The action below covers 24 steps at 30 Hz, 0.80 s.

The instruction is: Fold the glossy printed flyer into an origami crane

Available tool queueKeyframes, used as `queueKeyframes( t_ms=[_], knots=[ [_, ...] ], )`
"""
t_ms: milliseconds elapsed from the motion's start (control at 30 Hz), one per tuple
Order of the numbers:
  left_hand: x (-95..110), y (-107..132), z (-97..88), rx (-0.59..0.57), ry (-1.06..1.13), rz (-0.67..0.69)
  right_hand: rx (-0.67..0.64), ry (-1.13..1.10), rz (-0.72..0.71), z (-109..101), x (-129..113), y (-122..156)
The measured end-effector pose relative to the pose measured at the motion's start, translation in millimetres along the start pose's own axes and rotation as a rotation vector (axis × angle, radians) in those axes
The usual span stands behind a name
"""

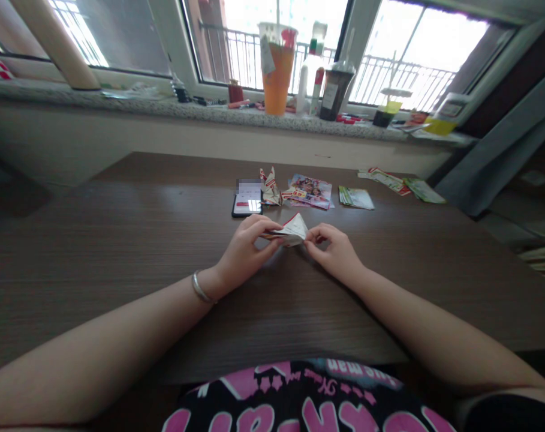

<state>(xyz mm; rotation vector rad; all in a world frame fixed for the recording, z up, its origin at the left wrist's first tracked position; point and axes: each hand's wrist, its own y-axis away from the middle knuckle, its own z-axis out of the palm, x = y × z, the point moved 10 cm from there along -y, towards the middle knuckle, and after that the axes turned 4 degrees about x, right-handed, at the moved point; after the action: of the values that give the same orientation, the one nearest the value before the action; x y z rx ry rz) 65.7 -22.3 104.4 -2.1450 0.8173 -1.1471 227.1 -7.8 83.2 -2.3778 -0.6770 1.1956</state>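
The grip of the left hand (246, 245) is closed to a narrow pinch on the folded paper (294, 230): the fingers lie along the upper side, the thumb bears against the lower, near side, and the left end of the paper sits between them. Behind the fingertips the gap widens toward the palm. A bracelet (201, 288) encircles the left wrist. The grip of the right hand (334, 247) is likewise drawn together, with thumb and index fingertip at the right corner of the same paper; the two digits form a small loop and the other fingers curl inward. The folded paper is located between the two hands, above the middle of the desk (132, 240), with one pointed, red-edged flap directed upward. Whether its underside contacts the desk cannot be determined. Beyond the left hand, a phone (247, 203) lies flat, screen up. A red-and-white folded piece (271, 191) is positioned just to the right of the phone, followed by a stack of picture cards (315, 191) and, farther right, a green-and-white packet (355, 198). On the windowsill (236, 115) behind the desk stands a tall cup (277, 75) containing orange liquid.
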Motion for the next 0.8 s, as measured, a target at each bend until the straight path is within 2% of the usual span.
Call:
queueKeyframes(
  t_ms=[167, 267, 467, 667, 800],
  knots=[
    [-21.9, 1.9, 1.0, 0.022, 0.105, -0.17, -0.032, -0.116, 0.145, 7.2, 16.9, 2.3],
    [-24.2, 2.0, 2.7, 0.003, 0.132, -0.197, -0.077, -0.149, 0.171, 12.9, 17.9, 3.1],
    [-12.8, -0.7, 0.3, -0.006, 0.11, -0.119, -0.029, -0.169, 0.166, 6.4, 17.0, 1.9],
    [4.2, -1.4, 4.2, -0.056, 0.091, 0.004, -0.046, -0.071, -0.021, 3.3, -8.4, 1.4],
    [8.1, 0.2, 4.4, -0.043, 0.082, 0.03, -0.044, -0.025, -0.017, 2.5, -10.9, 1.2]
  ],
)
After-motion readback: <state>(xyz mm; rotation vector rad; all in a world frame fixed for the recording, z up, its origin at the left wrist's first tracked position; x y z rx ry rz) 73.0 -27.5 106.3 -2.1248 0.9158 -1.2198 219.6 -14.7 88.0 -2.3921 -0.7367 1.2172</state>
